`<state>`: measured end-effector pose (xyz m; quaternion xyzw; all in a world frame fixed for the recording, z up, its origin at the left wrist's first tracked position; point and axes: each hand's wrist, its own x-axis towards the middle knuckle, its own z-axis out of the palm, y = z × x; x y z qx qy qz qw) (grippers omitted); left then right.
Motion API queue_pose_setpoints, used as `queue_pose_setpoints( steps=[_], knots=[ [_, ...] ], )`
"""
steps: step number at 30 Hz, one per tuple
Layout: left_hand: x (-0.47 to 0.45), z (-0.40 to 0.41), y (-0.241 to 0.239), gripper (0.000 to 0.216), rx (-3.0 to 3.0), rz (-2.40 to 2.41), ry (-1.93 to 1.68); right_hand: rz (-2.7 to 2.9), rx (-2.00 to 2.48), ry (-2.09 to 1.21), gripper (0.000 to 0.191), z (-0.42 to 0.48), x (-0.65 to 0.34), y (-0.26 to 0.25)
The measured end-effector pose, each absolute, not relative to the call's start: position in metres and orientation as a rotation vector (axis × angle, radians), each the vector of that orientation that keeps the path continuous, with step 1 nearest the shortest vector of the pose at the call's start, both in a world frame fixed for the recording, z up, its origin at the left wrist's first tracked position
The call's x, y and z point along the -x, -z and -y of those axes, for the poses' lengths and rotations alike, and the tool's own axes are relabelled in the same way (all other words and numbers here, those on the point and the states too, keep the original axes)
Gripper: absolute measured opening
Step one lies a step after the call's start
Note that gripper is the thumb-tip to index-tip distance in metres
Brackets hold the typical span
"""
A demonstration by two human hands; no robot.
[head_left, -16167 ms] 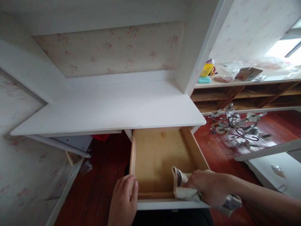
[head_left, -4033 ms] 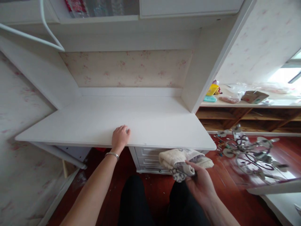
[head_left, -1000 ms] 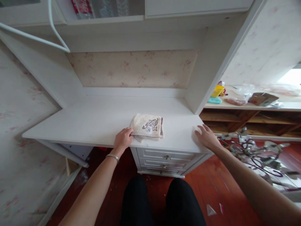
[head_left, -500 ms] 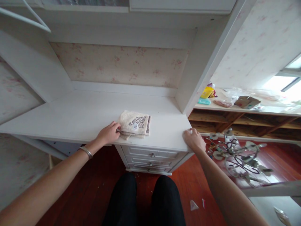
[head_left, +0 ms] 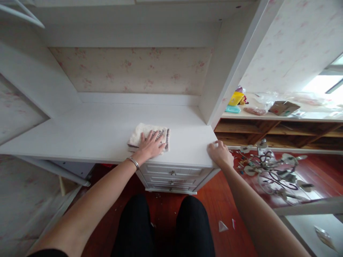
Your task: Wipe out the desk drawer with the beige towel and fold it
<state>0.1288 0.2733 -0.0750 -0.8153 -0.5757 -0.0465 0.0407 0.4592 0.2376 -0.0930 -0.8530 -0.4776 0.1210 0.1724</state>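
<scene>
left hand [head_left: 151, 145]: spread flat over folded cloth [head_left: 138, 132], no longer pinching its edge
desk [head_left: 102, 123]: bearing cloth near front edge, above drawers [head_left: 171, 173]
cloth: lying under palm; probably better set for pressing than before
right hand [head_left: 221, 154]: curled at desk's front right corner, grip impossible to judge
</scene>
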Motion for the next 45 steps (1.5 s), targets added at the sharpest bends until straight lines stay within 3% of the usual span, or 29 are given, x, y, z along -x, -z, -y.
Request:
queue_pose_setpoints(
  steps=[6, 13, 22, 28, 37, 45],
  knots=[
    [-0.117, -0.263, 0.093, 0.077, 2.549, 1.725, 0.066, 1.366, 2.428, -0.345, 0.053, -0.239, -0.46, 0.093],
    [-0.078, -0.286, 0.088, 0.063, 2.484, 1.806, 0.16, 1.328, 2.449, -0.356, 0.053, -0.238, -0.459, 0.091],
    [-0.056, -0.276, 0.094, 0.06, 2.45, 1.792, 0.24, 1.353, 2.458, -0.377, 0.053, -0.24, -0.46, 0.092],
    [-0.069, -0.231, 0.105, 0.033, 2.657, 1.502, 0.576, 1.348, 2.457, -0.369, 0.053, -0.24, -0.46, 0.092],
    [0.015, -0.24, 0.094, 0.026, 1.658, 2.166, 1.258, 1.286, 2.505, -0.346, 0.053, -0.239, -0.459, 0.09],
    [0.063, -0.272, 0.103, 0.034, 1.3, 2.644, 0.965, 1.283, 2.542, -0.391, 0.052, -0.241, -0.458, 0.088]
  ],
)
